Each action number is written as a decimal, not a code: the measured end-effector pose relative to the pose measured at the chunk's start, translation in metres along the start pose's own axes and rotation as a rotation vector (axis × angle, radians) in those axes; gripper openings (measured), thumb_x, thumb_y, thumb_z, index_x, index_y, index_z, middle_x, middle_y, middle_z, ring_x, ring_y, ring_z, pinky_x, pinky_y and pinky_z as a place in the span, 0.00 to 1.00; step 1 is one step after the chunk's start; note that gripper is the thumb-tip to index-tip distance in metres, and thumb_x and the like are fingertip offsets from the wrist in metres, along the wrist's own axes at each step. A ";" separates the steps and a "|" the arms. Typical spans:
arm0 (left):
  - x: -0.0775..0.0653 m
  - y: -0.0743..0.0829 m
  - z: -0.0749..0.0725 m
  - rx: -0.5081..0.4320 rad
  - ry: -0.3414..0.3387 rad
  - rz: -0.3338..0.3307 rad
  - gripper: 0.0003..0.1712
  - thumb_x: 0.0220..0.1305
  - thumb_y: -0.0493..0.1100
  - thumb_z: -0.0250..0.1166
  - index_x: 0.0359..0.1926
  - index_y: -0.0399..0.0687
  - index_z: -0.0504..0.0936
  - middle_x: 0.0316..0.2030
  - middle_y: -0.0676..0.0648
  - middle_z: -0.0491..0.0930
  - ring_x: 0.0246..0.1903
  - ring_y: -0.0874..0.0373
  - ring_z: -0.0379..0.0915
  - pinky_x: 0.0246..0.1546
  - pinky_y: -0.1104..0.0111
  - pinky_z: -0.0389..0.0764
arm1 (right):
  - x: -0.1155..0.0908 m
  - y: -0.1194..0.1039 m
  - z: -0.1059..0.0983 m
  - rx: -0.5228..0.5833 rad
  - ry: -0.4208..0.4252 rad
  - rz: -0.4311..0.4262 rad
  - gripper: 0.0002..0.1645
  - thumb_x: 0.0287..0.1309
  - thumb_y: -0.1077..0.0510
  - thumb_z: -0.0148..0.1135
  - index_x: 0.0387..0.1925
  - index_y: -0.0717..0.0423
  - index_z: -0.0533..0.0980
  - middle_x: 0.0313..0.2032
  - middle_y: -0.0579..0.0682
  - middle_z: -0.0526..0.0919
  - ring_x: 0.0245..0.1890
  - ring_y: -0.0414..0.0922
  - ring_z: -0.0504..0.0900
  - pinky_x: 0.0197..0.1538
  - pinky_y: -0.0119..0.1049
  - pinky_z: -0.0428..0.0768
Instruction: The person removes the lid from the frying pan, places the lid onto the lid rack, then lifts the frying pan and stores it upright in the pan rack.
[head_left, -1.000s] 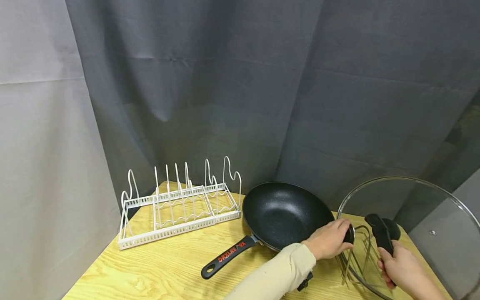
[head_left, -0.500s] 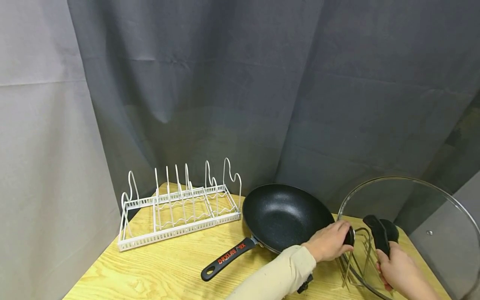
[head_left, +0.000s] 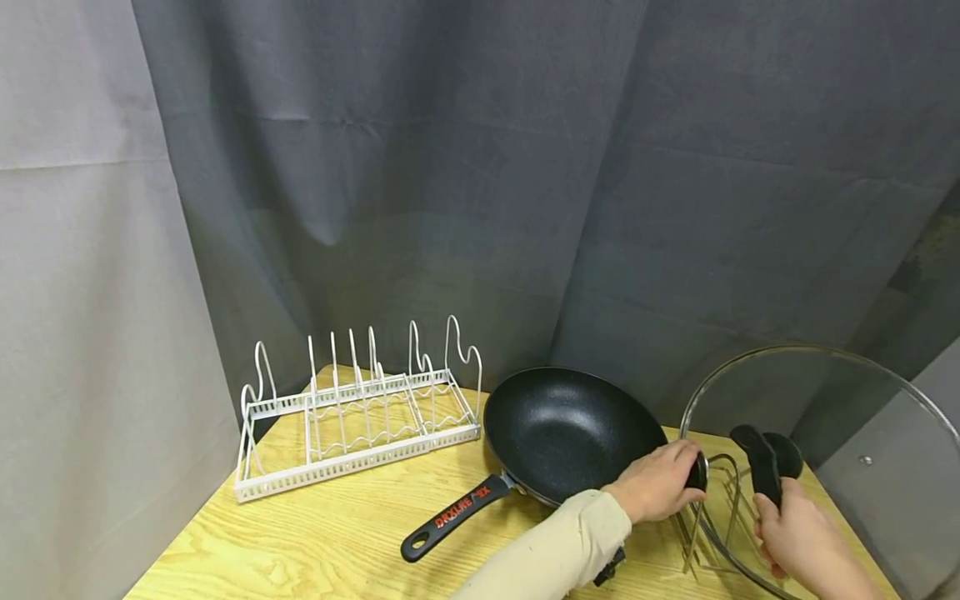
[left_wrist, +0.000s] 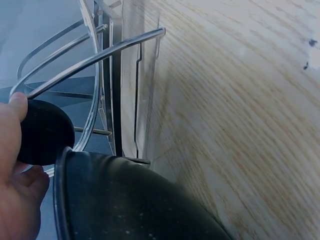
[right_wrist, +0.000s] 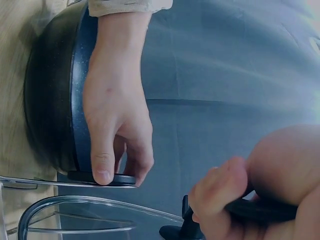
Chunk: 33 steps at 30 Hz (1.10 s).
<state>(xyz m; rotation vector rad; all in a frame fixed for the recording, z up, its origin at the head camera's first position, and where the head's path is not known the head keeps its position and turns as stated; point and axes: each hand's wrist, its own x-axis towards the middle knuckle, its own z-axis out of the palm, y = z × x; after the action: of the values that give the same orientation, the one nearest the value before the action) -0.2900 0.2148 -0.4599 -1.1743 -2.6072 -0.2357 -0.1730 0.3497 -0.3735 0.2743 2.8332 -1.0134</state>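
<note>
In the head view my right hand point(head_left: 802, 537) grips the black handle point(head_left: 763, 471) of a large glass lid with a metal rim point(head_left: 797, 347). The lid stands tilted up, overlapping a wire rack point(head_left: 731, 533). My left hand point(head_left: 656, 483), in a beige sleeve, pinches a round black knob point(left_wrist: 47, 132) with a silver edge beside the rack. What the knob is fixed to is hard to tell. Left of that hand lies a black wok point(head_left: 573, 429), its labelled handle point(head_left: 457, 515) pointing toward the front left. The right wrist view shows the right hand's fingers point(right_wrist: 220, 192) curled round the handle.
A white wire pan rack point(head_left: 360, 425) with upright dividers stands left of the wok on the wooden table point(head_left: 322, 542). Dark grey curtains point(head_left: 390, 183) hang close behind, with lighter cloth point(head_left: 82, 333) at the left. The wok nearly meets the rear curtain.
The lid and my right hand shift slightly left, then back to the right, with the lid's rim a little higher now. My left hand stays on the knob; the wok and white rack stay put.
</note>
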 end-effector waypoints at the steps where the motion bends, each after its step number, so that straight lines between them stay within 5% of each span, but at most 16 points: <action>1: 0.000 0.000 0.000 0.001 0.000 -0.003 0.36 0.65 0.65 0.50 0.68 0.53 0.59 0.64 0.57 0.60 0.61 0.68 0.60 0.58 0.80 0.60 | -0.001 0.000 0.000 -0.005 0.010 -0.006 0.16 0.73 0.58 0.33 0.41 0.72 0.53 0.20 0.52 0.71 0.15 0.46 0.73 0.21 0.42 0.73; 13: 0.003 0.000 0.006 -0.010 0.002 -0.013 0.37 0.65 0.65 0.51 0.68 0.54 0.60 0.64 0.57 0.60 0.61 0.68 0.60 0.57 0.80 0.61 | -0.002 -0.001 -0.002 -0.036 0.042 -0.031 0.15 0.72 0.59 0.35 0.42 0.72 0.53 0.20 0.52 0.71 0.14 0.46 0.74 0.20 0.41 0.74; 24: 0.001 0.001 0.003 -0.003 0.026 -0.006 0.35 0.64 0.64 0.53 0.67 0.53 0.62 0.63 0.57 0.62 0.59 0.68 0.62 0.56 0.81 0.63 | 0.004 0.005 0.000 -0.081 -0.027 0.003 0.30 0.73 0.57 0.36 0.53 0.86 0.43 0.17 0.52 0.72 0.14 0.46 0.74 0.23 0.41 0.74; 33: 0.001 0.000 0.005 0.006 0.032 -0.008 0.35 0.64 0.64 0.53 0.65 0.54 0.62 0.62 0.58 0.62 0.57 0.69 0.63 0.55 0.81 0.64 | 0.008 0.002 0.007 -0.060 -0.005 -0.012 0.28 0.72 0.59 0.36 0.54 0.83 0.45 0.18 0.51 0.72 0.13 0.46 0.73 0.21 0.41 0.74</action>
<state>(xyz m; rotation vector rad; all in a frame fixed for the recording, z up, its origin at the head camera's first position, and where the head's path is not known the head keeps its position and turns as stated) -0.2913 0.2170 -0.4644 -1.1491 -2.5833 -0.2460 -0.1801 0.3478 -0.3817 0.2484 2.8583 -0.9275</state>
